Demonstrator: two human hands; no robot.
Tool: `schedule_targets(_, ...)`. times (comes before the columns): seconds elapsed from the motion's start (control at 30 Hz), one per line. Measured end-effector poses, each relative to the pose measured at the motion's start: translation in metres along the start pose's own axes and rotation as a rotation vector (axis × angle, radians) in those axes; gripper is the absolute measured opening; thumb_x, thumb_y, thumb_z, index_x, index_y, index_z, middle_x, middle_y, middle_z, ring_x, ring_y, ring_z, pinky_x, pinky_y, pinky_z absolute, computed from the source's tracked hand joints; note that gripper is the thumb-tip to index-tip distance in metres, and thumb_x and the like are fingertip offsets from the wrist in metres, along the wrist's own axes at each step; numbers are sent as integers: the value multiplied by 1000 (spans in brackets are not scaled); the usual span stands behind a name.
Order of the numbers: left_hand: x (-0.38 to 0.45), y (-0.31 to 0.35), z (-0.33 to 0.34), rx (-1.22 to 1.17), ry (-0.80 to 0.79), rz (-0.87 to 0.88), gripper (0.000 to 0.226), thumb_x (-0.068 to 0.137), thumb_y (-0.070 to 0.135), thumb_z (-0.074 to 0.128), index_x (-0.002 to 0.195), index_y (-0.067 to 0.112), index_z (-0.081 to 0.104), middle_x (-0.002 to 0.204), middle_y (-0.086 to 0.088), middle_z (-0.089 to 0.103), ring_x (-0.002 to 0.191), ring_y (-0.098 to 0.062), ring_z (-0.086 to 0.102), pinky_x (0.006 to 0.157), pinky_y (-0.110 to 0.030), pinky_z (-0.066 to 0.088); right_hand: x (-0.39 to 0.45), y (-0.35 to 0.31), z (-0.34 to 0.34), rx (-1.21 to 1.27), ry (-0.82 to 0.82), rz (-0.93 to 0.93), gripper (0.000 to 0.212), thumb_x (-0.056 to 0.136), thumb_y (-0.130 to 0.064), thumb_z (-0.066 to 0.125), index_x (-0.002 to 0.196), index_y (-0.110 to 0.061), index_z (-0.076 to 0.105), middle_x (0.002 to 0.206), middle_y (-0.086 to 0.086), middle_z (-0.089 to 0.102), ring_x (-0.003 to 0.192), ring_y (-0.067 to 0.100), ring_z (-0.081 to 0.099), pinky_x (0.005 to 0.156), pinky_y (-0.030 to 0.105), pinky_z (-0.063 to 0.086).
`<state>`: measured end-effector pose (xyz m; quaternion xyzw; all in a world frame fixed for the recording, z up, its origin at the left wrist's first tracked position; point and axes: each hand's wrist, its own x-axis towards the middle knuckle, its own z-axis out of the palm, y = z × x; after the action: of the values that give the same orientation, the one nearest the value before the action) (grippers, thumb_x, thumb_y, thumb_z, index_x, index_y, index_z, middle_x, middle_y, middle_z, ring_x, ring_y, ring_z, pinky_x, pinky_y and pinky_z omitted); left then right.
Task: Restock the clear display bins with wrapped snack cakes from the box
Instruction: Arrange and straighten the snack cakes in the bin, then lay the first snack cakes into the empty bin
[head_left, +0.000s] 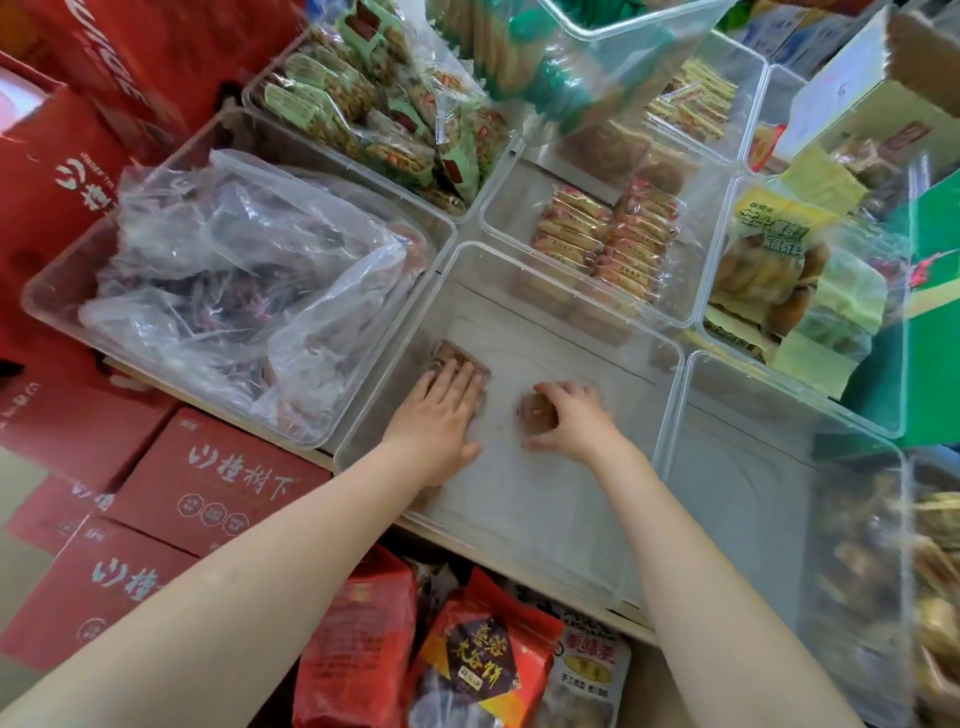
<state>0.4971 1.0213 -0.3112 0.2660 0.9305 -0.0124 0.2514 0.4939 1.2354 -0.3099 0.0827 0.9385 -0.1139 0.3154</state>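
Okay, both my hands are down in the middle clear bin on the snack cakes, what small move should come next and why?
Probably let go of both cakes and lift your hands out for more. The left hand lies flat on one wrapped cake, the right hand curls over another wrapped cake, and both already sit on the nearly bare floor of the clear bin.
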Motion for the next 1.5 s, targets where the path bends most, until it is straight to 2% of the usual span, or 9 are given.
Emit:
schedule_targets(0.13, 3, 2, 3, 25, -34, -10, 85, 102, 55, 27, 157, 9, -18, 166, -12, -22, 153, -27, -21, 124, -42, -11, 3, 0, 4, -234, 141, 42, 49, 89, -29, 65, 133, -13, 51, 134, 13, 50, 128, 34, 40, 99, 43, 41)
schedule_targets(0.23, 3, 1, 4, 31, -41, -18, 87, 101, 57, 27, 155, 9, -22, 164, -12, -26, 152, -27, -24, 124, -42, -13, 11, -11, -8, 11, 229, 158, 66, 81, -49, 75, 127, -7, 53, 128, 17, 50, 121, 39, 46, 97, 43, 42)
schedule_targets(0.37, 2, 1, 3, -8, -55, -27, 89, 101, 60, 28, 155, 10, -22, 163, -11, -28, 151, -25, -27, 122, -40, -17, 27, -26, -22, 311, 273, 150, 59, 81, -33, 81, 119, -7, 45, 115, 18, 61, 106, 37, 60, 76, 37, 43)
schedule_targets(0.6, 3, 1, 1, -100, -3, -67, 91, 99, 56, 38, 159, 13, -15, 164, -13, -28, 151, -26, -27, 124, -39, -12, 42, -76, -16, 414, 240, -148, 44, 89, 1, 57, 132, -5, 59, 129, 21, 54, 120, 37, 54, 100, 29, 36)
schedule_targets(0.73, -6, 0, -1, -180, -13, -94, 95, 98, 59, 42, 159, 12, -13, 162, -17, -29, 151, -30, -25, 125, -41, -5, 35, -94, -7, 492, 207, -195, 43, 93, -4, 52, 135, -5, 59, 133, 20, 54, 124, 32, 52, 104, 25, 35)
schedule_targets(1.03, -25, 1, -7, -233, -63, -100, 92, 98, 51, 46, 160, 9, -9, 164, -16, -24, 153, -30, -21, 125, -42, 3, 25, -96, 10, 252, 159, -134, 56, 102, -24, 39, 156, -34, 26, 145, 20, 38, 128, 43, 44, 109, 49, 38)
schedule_targets(1.27, -77, 3, -34, -442, 134, -33, 49, 98, 35, 51, 137, 5, 52, 151, -11, 42, 144, -28, 33, 113, -42, 35, -49, -67, -4, 313, 183, -133, 45, 102, -18, 49, 147, -16, 48, 142, 18, 44, 133, 32, 44, 105, 30, 33)
schedule_targets(1.43, -142, 58, -41, -611, 391, 2, 59, 84, 47, 36, 114, 12, 73, 118, -3, 69, 114, -26, 61, 93, -39, 51, -171, -17, -18, 456, 364, -247, 21, 97, -13, 59, 112, -13, 74, 109, 3, 67, 102, 17, 61, 94, 21, 40)
schedule_targets(1.5, -163, 103, -48, -664, 379, 33, 38, 91, 36, 48, 110, 17, 75, 108, 1, 71, 104, -21, 63, 88, -34, 49, -239, 18, -27, 471, 460, -258, 16, 95, -16, 63, 105, -19, 75, 92, -11, 63, 79, 4, 59, 79, 15, 44)
